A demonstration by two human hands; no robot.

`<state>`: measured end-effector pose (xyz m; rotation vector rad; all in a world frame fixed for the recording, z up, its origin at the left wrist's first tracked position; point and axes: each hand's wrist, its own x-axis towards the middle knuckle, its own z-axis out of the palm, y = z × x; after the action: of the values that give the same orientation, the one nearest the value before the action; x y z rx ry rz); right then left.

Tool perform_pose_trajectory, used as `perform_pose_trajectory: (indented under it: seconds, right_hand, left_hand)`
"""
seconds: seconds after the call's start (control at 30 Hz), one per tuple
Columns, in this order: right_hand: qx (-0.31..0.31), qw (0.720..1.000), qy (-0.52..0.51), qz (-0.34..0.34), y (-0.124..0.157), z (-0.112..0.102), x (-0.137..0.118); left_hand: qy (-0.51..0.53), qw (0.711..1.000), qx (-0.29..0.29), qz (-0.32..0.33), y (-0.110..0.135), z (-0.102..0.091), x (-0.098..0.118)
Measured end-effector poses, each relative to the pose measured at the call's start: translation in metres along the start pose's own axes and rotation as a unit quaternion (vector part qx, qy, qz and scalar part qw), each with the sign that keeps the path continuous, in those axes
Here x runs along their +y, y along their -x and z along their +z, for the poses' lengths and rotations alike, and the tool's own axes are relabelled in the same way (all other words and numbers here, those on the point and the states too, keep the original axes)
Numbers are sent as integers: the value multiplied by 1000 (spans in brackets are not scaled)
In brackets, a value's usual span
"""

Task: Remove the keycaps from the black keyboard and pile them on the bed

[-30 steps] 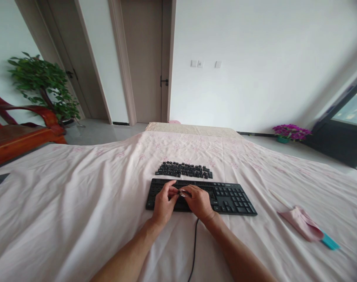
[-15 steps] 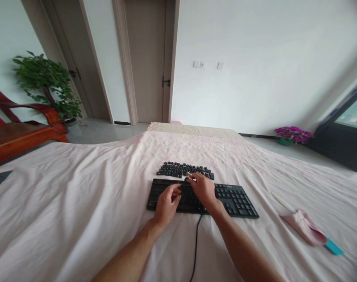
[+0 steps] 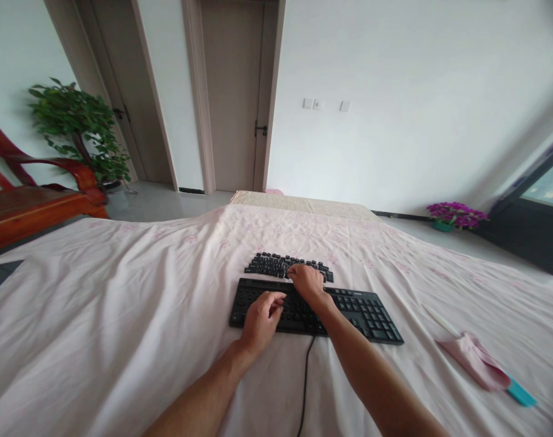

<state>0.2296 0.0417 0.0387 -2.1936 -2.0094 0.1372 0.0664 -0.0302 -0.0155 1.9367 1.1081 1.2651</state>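
Observation:
A black keyboard (image 3: 374,315) lies on the pink cloth, its number pad at the right still covered with keys while much of the left part is bare of keycaps. Just beyond its far edge, loose black keycaps (image 3: 266,266) sit in rows. My left hand (image 3: 260,318) hovers over or rests on the bare part, fingers curled, thumb apart, nothing seen in it. Closed around a thin metal wire tool that looks like a keycap puller, my right hand (image 3: 307,284) is at the near edge of the keycap rows. Its fingers hide most of the tool.
A black cable (image 3: 305,382) runs from the keyboard toward me over the creased cloth (image 3: 144,315). To the right lie a pink rag (image 3: 476,361) and a blue-ended brush-like tool (image 3: 522,391). A red wooden chair (image 3: 82,182) stands at the left.
My right hand has turned palm-down over the keycaps, so the wire ends that stuck out before are now mostly hidden. My left hand has shifted slightly to the right. The view has tilted a little.

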Motion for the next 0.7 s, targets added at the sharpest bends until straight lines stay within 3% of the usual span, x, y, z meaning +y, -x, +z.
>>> perform_pose_trajectory:
  seconds: [0.47, 0.7]
  right_hand:
    - [3, 999, 31, -22, -3, 6, -2]
    - [36, 998, 15, -38, 7, -3, 2]
  left_hand:
    - [-6, 1000, -2, 14, 0, 0, -1]
    - [-12, 1000, -7, 15, 0, -1, 1]
